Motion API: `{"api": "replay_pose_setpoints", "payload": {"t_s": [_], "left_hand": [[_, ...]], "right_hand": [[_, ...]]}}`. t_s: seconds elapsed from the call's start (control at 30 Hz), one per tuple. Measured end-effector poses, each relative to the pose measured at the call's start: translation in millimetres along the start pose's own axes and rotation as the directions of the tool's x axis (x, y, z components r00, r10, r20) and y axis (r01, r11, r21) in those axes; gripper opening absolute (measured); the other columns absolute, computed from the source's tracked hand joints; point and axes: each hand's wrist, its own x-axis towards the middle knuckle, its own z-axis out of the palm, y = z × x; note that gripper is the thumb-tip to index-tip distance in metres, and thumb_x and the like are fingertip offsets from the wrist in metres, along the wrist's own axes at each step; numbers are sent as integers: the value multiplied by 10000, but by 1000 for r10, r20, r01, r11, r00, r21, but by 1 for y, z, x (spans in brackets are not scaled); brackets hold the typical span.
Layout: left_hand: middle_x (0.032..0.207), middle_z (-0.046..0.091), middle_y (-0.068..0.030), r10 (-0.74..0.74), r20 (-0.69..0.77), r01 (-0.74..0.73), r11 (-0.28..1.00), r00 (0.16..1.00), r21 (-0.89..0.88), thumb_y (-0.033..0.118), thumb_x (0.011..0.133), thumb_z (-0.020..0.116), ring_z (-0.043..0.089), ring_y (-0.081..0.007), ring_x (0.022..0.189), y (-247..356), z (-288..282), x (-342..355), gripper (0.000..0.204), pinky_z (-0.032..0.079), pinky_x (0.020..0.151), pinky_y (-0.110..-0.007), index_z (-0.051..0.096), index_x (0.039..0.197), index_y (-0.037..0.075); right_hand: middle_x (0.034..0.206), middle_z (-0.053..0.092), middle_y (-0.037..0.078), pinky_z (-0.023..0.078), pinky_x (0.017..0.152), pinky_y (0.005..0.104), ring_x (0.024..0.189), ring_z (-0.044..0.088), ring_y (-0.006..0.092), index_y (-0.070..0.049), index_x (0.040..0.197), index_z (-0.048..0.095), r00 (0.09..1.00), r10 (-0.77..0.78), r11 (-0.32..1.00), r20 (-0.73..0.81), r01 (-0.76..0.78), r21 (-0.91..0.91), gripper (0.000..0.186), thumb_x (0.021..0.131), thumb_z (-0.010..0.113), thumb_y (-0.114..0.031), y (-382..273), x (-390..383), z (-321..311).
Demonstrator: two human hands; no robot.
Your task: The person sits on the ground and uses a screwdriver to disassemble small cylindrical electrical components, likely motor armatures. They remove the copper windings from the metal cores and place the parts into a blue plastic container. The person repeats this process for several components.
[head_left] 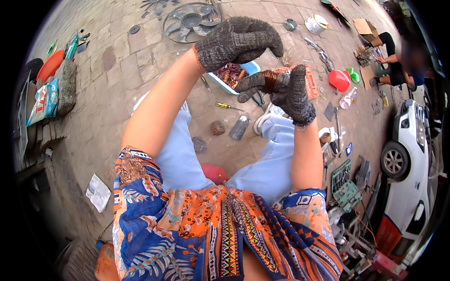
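A small coil of copper wire (pixel 270 82) lies against the fingers of my right hand (pixel 293 96), which is closed around it in a dark grey knit glove with the thumb up. Higher and to the left, my left hand (pixel 241 40) wears a matching glove. Its fingers are bent over and pressed together; whatever they pinch, perhaps a wire end, is too small to make out. Below both hands, a blue and white tray (pixel 251 68) holds a heap of copper wire scraps (pixel 229 75), partly hidden by my left wrist.
Near my feet are a yellow screwdriver (pixel 228 106), pliers (pixel 258 99) and a dark cylindrical part (pixel 218 128). An orange tool case (pixel 310 83) lies behind my right hand. Farther off are a fan (pixel 191 21), a white bucket (pixel 317 24), a white car (pixel 412 159) and a crouching person (pixel 398 58).
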Motion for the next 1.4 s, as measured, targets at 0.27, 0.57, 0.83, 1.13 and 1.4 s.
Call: {"api": "replay_pose_setpoints", "payload": {"t_s": [0.27, 0.57, 0.83, 1.13, 1.4], "left_hand": [[1090, 629, -112, -42, 29, 25, 895, 999, 446, 228, 902, 541, 602, -248, 1002, -45, 13, -2, 292, 473, 878, -344, 609, 1138, 69], [1036, 651, -107, 280, 272, -382, 790, 920, 479, 239, 896, 507, 609, -225, 971, -34, 1, 5, 272, 465, 879, -329, 665, 1009, 49], [1115, 620, -87, 398, 368, -535, 498, 840, 682, 146, 863, 541, 603, -263, 1008, -41, -3, 7, 285, 485, 892, -357, 600, 1136, 92], [965, 673, -72, 193, 160, -236, 916, 968, 324, 233, 917, 534, 621, -148, 884, -33, -10, 0, 275, 480, 850, -290, 652, 998, -2], [1006, 669, -91, -33, 162, -10, 966, 986, 259, 277, 901, 552, 626, -157, 906, -32, 28, 4, 293, 487, 840, -305, 672, 1020, 38]], "right_hand": [[1233, 493, 308, 335, 1022, 440, 1127, 504, 394, 170, 1257, 401, 871, -461, 655, 172, 203, 728, 1258, 651, 241, -921, -51, -7, 19], [1168, 550, 197, 399, 937, 396, 1092, 516, 315, -6, 1270, 460, 887, -449, 483, -105, 142, -864, 481, 879, 486, -285, 32, -7, -73], [1209, 552, 210, 148, 1107, 514, 1196, 453, 332, 34, 1249, 499, 745, -603, 415, -284, 598, 686, 918, 786, 395, -751, -79, -14, 4], [1029, 631, 153, 467, 842, 367, 907, 598, 251, 40, 1147, 566, 963, 121, 983, -239, -150, -105, 916, 825, 278, -768, -20, -2, -19], [1359, 366, 306, 120, 1141, 506, 1301, 333, 390, 121, 1339, 312, 771, -594, 254, -229, 450, 856, 949, 814, 417, -663, -65, 0, -9]]}}
